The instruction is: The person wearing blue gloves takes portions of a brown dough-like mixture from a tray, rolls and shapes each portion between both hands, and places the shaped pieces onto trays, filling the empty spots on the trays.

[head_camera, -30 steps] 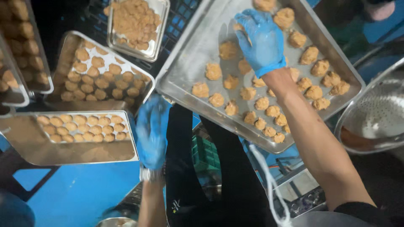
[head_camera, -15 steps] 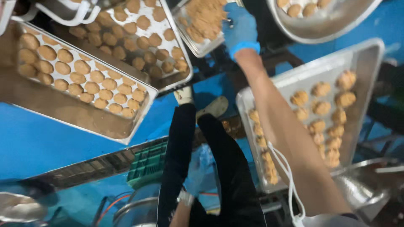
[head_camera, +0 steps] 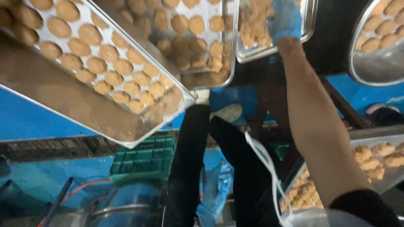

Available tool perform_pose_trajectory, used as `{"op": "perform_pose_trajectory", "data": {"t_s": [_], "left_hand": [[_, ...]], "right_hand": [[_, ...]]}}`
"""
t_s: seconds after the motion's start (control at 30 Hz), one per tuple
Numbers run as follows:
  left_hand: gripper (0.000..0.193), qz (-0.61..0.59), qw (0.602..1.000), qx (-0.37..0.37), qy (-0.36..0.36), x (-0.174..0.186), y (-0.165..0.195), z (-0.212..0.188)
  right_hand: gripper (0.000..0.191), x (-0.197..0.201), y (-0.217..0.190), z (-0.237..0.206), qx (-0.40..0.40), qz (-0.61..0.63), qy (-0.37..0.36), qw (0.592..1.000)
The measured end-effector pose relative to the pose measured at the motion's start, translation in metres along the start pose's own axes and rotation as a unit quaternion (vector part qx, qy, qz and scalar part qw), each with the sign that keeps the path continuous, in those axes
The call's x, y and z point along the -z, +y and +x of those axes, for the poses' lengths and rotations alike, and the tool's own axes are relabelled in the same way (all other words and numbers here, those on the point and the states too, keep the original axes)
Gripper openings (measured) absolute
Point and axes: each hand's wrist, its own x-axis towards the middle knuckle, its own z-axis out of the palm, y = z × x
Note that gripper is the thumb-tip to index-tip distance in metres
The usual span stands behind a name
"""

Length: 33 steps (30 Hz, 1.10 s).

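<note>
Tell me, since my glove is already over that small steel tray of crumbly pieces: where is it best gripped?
Probably the small tray's near rolled rim, from the side facing you. The right hand is already over it; the lip overhangs and shows bare metal.

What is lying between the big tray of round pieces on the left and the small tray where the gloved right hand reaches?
In the head view, another metal tray of round pieces lies between them.

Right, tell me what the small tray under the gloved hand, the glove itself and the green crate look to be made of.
Small tray: bare metal, probably steel or aluminium; grey, dull sheen, thin rolled rim.
Glove on the right hand: thin blue disposable rubber or plastic, possibly nitrile; it is smooth, but blur hides more.
Green crate: moulded plastic by its even colour and open grid; matte.
</note>
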Motion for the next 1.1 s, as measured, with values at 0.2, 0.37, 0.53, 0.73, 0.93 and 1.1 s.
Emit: {"op": "perform_pose_trajectory", "data": {"t_s": [0.2, 0.37, 0.53, 0.73, 0.93, 1.1], "left_hand": [[0.033, -0.179, 0.983, 0.024, -0.039, -0.01, 0.013, -0.006], [0.031, -0.284, 0.954, 0.043, -0.079, -0.021, 0.034, -0.005], [0.03, -0.436, 0.876, 0.07, -0.191, -0.023, 0.045, 0.0], [0.03, -0.48, 0.869, 0.046, -0.115, -0.021, 0.048, -0.008], [0.048, -0.716, 0.661, 0.182, -0.135, -0.021, 0.054, -0.013], [0.045, -0.041, 0.997, -0.026, -0.055, -0.018, 0.055, -0.018]], "right_hand": [[0.034, 0.013, -0.011, -0.011, -0.03, 0.064, 0.073, 0.995], [0.009, 0.018, 0.012, -0.014, -0.164, 0.09, 0.045, 0.981], [0.038, 0.028, 0.031, -0.013, -0.107, 0.207, 0.043, 0.972], [0.04, 0.026, 0.035, -0.02, 0.042, 0.072, 0.005, 0.997], [0.038, 0.031, 0.054, -0.024, -0.181, 0.259, -0.083, 0.945], [0.035, 0.052, 0.067, -0.024, -0.3, 0.444, -0.215, 0.816]]}}
